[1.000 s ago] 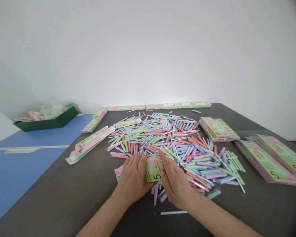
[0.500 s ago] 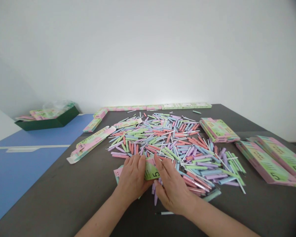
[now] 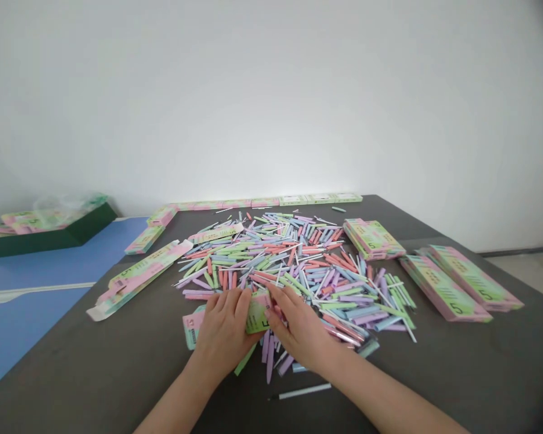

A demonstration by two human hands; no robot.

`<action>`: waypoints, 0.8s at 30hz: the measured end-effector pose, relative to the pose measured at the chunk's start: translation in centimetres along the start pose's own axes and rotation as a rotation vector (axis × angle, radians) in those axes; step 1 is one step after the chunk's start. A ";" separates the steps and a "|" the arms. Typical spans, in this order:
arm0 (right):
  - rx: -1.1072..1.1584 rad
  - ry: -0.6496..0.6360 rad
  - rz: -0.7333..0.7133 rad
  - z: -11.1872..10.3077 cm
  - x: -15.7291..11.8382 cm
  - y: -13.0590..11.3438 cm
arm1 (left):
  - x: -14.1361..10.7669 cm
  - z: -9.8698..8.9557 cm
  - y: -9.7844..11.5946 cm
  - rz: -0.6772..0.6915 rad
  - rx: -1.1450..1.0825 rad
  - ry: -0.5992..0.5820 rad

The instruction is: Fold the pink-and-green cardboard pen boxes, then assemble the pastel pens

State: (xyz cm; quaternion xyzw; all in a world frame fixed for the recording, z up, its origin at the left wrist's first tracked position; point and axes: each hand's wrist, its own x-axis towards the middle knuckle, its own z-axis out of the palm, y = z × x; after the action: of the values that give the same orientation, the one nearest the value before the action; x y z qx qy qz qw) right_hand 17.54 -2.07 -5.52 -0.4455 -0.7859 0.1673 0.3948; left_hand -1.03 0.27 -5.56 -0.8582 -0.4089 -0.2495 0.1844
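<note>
My left hand [image 3: 224, 331] is wrapped over a flat pink and green printed box [image 3: 257, 313], whose end flap sticks out to the left of it. At the box's right end my right hand [image 3: 296, 325] closes its fingers on the edge. Just beyond and under both hands spreads a large heap of pastel pens [image 3: 271, 253] in purple, green, blue and coral, with thin white refills among them. One white refill [image 3: 301, 392] lies alone near my right wrist. The underside of the held box is hidden by my hands.
Open, empty-looking cartons [image 3: 140, 277] lie left of the heap. Stacked printed boxes [image 3: 373, 238] and further boxes [image 3: 447, 289] stand to the right. A row of boxes [image 3: 265, 202] lines the back edge. A green tray [image 3: 49, 238] sits on the blue surface [image 3: 63, 271] at left.
The view has turned slightly right, so everything sits further left. My right hand's fingers have closed in on the box's end, and more of the lone refill shows.
</note>
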 end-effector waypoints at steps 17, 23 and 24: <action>0.754 0.776 0.606 -13.1 3.0 9.4 | 0.4 -0.2 -1.6 -0.029 0.066 0.452; 0.527 1.104 0.818 -19.4 0.6 16.5 | 0.3 0.6 -2.1 -0.037 0.076 0.475; 0.500 1.101 0.848 -19.9 0.2 17.3 | 0.2 0.7 -2.2 -0.034 0.075 0.471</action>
State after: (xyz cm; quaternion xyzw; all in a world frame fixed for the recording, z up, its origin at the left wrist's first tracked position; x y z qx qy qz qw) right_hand 42.60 5.79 -3.45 -0.6273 -0.1730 0.2318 0.7231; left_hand -2.44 2.11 -5.77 -0.7618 -0.3779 -0.4307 0.3021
